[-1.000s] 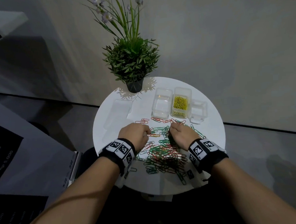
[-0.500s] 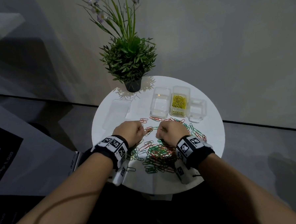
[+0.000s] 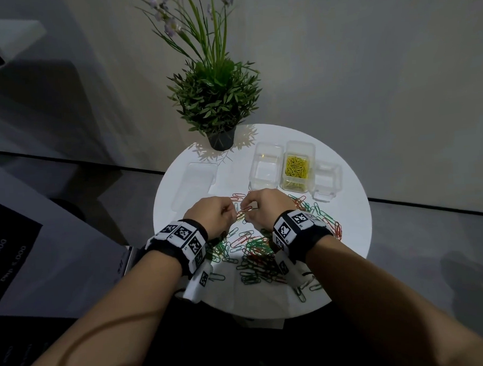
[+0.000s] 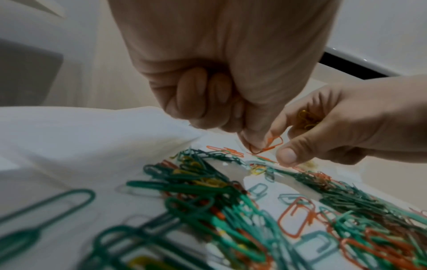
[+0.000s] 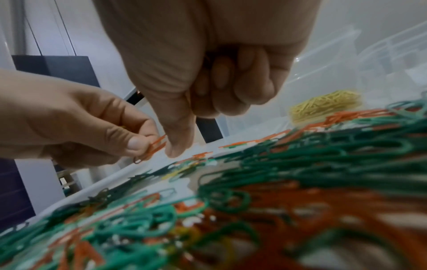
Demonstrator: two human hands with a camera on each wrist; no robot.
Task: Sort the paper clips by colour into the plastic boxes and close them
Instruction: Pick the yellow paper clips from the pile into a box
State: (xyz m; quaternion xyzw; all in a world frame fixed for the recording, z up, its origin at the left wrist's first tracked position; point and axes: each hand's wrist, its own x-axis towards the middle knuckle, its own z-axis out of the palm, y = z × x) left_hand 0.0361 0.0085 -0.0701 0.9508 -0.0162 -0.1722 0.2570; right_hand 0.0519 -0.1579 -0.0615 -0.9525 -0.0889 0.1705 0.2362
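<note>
While the left hand (image 3: 212,215) pinches an orange clip (image 4: 269,145), the right hand (image 3: 264,209), curled around gathered clips, meets it above the pile (image 3: 252,252) on the desk (image 3: 347,250), apparently to separate tangled colours.

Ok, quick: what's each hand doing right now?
Left hand: pinching orange paper clips.
Right hand: fingers curled round yellow paper clips.

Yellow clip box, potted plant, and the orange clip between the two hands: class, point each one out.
Yellow clip box (image 3: 297,170): head view, on the yellow clips inside.
Potted plant (image 3: 216,100): head view, on the leafy middle.
Orange clip (image 4: 269,145): left wrist view, on its wire loop.
</note>
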